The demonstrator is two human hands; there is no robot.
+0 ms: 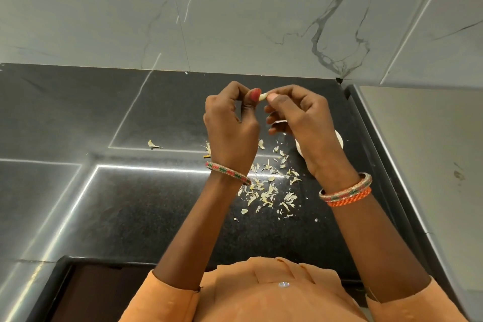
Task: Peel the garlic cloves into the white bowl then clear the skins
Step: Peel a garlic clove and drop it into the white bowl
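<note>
Peeling was mid-way here: the left hand [231,123] and right hand [300,115] both pinched one garlic clove [263,96] at fingertip level, up around the middle of the frame. The clove lay roughly sideways, its long axis running left-right between the thumbs. I'd guess the next move was dropping it into the white bowl [339,138], half hidden under the right wrist, with the skins [269,191] on the counter [130,204] still to clear.

Countertop [156,217] is polished black granite w/ fine speckle, super glossy, throws back light strips. Wall tiles [235,8] look like grey marble w/ dark veins, smooth semi-gloss. Garlic skins [266,193] are thin, papery, dry, matt. Bangles [345,191] have a shiny beaded look. Orange sleeve [167,300] is soft matt cloth.
</note>
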